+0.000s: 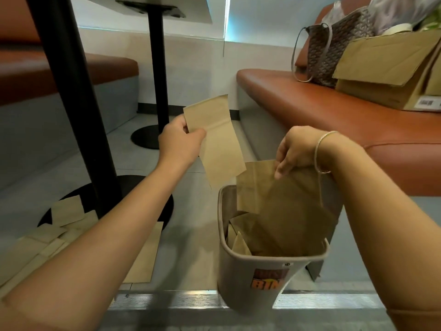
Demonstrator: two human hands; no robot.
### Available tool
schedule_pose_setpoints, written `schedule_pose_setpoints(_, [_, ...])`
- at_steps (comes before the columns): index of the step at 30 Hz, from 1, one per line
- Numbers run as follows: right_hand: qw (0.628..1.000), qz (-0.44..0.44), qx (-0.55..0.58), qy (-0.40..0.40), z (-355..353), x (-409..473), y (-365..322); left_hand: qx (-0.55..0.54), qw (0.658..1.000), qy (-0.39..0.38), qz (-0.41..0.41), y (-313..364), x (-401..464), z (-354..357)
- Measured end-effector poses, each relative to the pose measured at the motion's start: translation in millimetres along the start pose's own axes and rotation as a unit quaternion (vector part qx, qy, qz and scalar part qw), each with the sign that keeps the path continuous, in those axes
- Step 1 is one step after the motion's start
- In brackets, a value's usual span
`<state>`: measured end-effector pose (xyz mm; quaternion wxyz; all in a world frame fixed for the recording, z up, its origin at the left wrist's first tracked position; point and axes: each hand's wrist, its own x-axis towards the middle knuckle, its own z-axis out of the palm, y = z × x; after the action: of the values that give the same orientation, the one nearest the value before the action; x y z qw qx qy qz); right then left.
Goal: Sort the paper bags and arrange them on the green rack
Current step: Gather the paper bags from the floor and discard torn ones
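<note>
My left hand pinches a small flat brown paper bag by its upper left edge and holds it in the air above the floor. My right hand grips the top edge of a large brown paper bag that stands partly inside a grey bin. More brown bags lie crumpled inside the bin. Several flat paper bags are spread on the floor at the lower left, partly hidden behind my left forearm. No green rack is in view.
Two black table posts with round bases stand at the left. An orange bench at the right carries a patterned tote and a cardboard box. A metal floor strip runs along the bottom.
</note>
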<state>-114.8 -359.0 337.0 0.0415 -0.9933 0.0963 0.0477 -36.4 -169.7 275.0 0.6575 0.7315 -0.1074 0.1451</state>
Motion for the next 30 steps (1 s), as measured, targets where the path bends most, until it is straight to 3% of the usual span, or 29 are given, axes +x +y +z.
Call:
schedule_pose_setpoints(6, [1.0, -0.013, 0.0, 0.001, -0.6, 5.2, -0.9, 0.058, 0.996, -0.063, 0.006, -5.0, -18.6, 7.4])
schedule_pose_setpoints(15, [0.983, -0.033, -0.131, -0.126, 12.5, 11.5, -9.0, 0.109, 0.984, -0.14, 0.013, -14.1, -26.7, 14.8])
schedule_pose_setpoints(17, [0.992, -0.02, -0.055, -0.11, 19.0, 17.9, -4.9, 0.115, 0.977, -0.177, 0.01, -15.3, -25.0, 24.3])
schedule_pose_setpoints(20, [0.995, -0.067, 0.072, -0.015, 19.5, 27.8, 1.8, 0.105, 0.963, -0.248, -0.024, -18.0, -22.2, 42.4])
schedule_pose_setpoints(22, [0.986, -0.09, 0.137, -0.01, 17.1, 29.1, 3.0, 0.106, 0.952, -0.284, -0.039, -22.5, -19.6, 52.5])
schedule_pose_setpoints(25, [0.989, -0.092, 0.115, -0.003, 12.9, 32.9, 6.6, 0.133, 0.931, -0.338, -0.04, -27.2, -18.5, 59.1])
schedule_pose_setpoints(30, [0.989, -0.01, 0.003, -0.147, 26.5, 39.9, -6.1, 0.135, 0.932, -0.331, -0.058, -39.4, -15.5, 45.0])
